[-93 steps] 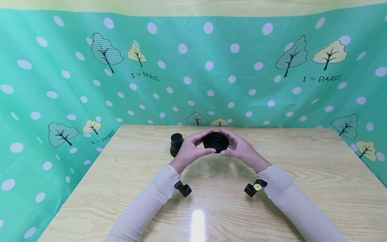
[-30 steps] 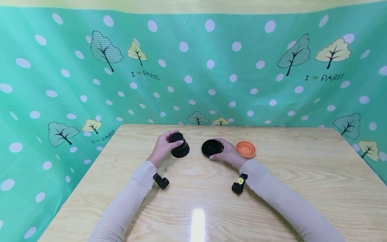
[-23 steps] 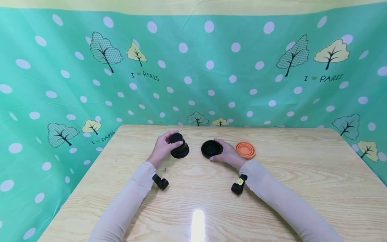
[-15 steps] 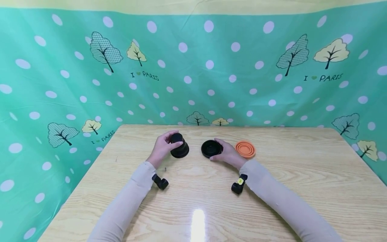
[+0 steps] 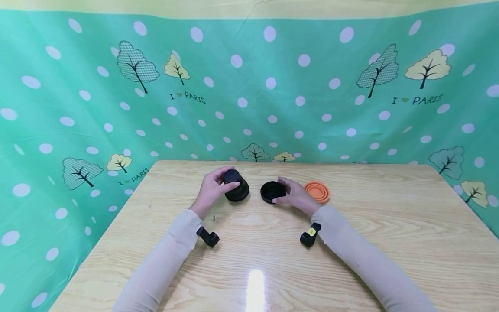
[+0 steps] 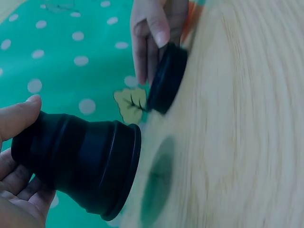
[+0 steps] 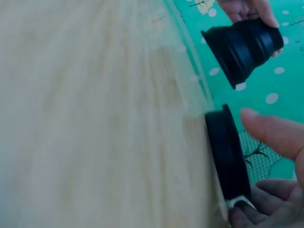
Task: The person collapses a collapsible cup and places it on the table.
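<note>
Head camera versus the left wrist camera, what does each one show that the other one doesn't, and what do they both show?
Only the head view shows the orange collapsed cup on the wooden table, both sleeves and the wrist-worn cameras. Only the left wrist view shows the expanded black cup from the side: stepped walls, wide rim lifted just above the wood, with its shadow beneath. Both show the left hand holding that cup, and the right hand touching the flat black cup lying on the table.

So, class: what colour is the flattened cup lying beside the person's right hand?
Orange; the flattened cup shows best in the head view.
</note>
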`<state>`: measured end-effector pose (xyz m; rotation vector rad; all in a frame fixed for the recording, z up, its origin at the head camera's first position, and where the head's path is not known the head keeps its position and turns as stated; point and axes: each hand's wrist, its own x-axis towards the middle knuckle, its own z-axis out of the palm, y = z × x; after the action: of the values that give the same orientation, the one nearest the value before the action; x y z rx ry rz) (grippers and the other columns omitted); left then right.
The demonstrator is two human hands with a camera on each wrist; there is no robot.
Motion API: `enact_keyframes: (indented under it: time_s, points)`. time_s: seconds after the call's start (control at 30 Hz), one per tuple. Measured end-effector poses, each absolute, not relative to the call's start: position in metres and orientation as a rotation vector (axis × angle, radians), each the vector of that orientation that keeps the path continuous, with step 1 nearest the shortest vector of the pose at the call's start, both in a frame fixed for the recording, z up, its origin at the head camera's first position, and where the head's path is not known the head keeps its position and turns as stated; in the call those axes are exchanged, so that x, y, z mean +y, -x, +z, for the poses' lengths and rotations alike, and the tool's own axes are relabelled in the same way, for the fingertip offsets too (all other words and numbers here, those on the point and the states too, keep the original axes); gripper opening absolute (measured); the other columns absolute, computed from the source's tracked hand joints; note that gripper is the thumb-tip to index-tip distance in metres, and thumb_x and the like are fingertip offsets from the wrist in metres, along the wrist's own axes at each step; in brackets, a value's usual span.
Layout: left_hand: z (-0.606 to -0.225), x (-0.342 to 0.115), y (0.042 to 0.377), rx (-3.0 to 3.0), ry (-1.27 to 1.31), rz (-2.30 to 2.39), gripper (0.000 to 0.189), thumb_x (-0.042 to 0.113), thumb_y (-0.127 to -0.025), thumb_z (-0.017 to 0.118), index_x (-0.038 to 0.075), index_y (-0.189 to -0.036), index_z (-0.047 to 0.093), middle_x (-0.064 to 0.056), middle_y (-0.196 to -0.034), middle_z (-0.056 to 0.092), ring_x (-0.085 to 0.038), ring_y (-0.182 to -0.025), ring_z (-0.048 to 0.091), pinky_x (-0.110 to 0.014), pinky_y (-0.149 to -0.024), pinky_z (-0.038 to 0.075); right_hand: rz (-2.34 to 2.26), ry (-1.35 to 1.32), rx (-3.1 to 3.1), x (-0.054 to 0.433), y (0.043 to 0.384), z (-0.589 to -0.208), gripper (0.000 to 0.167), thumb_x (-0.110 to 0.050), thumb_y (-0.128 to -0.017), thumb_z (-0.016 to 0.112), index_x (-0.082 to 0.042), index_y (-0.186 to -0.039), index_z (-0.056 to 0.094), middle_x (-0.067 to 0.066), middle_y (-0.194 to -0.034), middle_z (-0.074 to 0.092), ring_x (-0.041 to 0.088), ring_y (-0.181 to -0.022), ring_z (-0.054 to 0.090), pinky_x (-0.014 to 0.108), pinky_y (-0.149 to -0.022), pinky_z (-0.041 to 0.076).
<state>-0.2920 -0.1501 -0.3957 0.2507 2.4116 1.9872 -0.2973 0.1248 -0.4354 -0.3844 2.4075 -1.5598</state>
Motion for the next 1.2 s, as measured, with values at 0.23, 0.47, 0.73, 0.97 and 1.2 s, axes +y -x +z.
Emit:
enact_keyframes:
  time_s: [0.23,0.47,0.73,0.97,1.2]
  points:
    - [-0.387,-0.133,0.280,2.378,-0.329,2.013,0.053,0.010,-0.078,0.078,0.014,-0.127,0.059,-0.005,-0.134,0.054,-0.017,-0.127,0.047,-0.028,-0.104,0.039,-1.629,0.470,2.359,0.135,0.295,-0.423,0.082,-0.026,-0.082,0.074,-0.007,-0.148,0.028,0.010,-0.152,0.030,0.034,-0.138,0.028,0.044,-0.111,0.027]
    - [-0.376,-0.115,0.267,2.360,-0.460,2.028,0.053,0.004,-0.077,0.077,0.009,-0.127,0.060,-0.010,-0.133,0.055,-0.019,-0.126,0.048,-0.033,-0.106,0.037,-1.693,0.635,2.312,0.140,0.287,-0.404,0.065,-0.023,-0.088,0.068,-0.007,-0.144,0.038,0.010,-0.145,0.041,0.025,-0.135,0.036,0.041,-0.107,0.034]
    - [-0.368,-0.091,0.252,2.329,-0.655,1.993,0.054,0.001,-0.076,0.077,0.007,-0.127,0.059,-0.011,-0.130,0.057,-0.019,-0.124,0.050,-0.035,-0.107,0.036,-1.703,0.601,2.272,0.144,0.277,-0.395,0.052,-0.023,-0.094,0.060,-0.004,-0.140,0.044,0.013,-0.136,0.052,0.026,-0.124,0.050,0.037,-0.101,0.042]
    - [-0.367,-0.078,0.245,2.378,-0.712,1.915,0.056,0.004,-0.075,0.079,0.010,-0.128,0.060,-0.004,-0.127,0.060,-0.015,-0.124,0.050,-0.029,-0.107,0.034,-1.771,0.533,2.196,0.147,0.273,-0.393,0.045,-0.014,-0.094,0.059,0.001,-0.135,0.048,0.020,-0.133,0.052,0.026,-0.110,0.061,0.039,-0.095,0.047]
    - [-0.367,-0.071,0.238,2.397,-0.840,1.863,0.057,0.004,-0.074,0.079,0.008,-0.127,0.060,-0.007,-0.127,0.060,-0.018,-0.124,0.050,-0.034,-0.108,0.035,-1.865,0.559,2.042,0.151,0.271,-0.398,0.048,-0.012,-0.094,0.059,0.005,-0.137,0.044,0.024,-0.134,0.050,0.021,-0.106,0.063,0.048,-0.096,0.045]
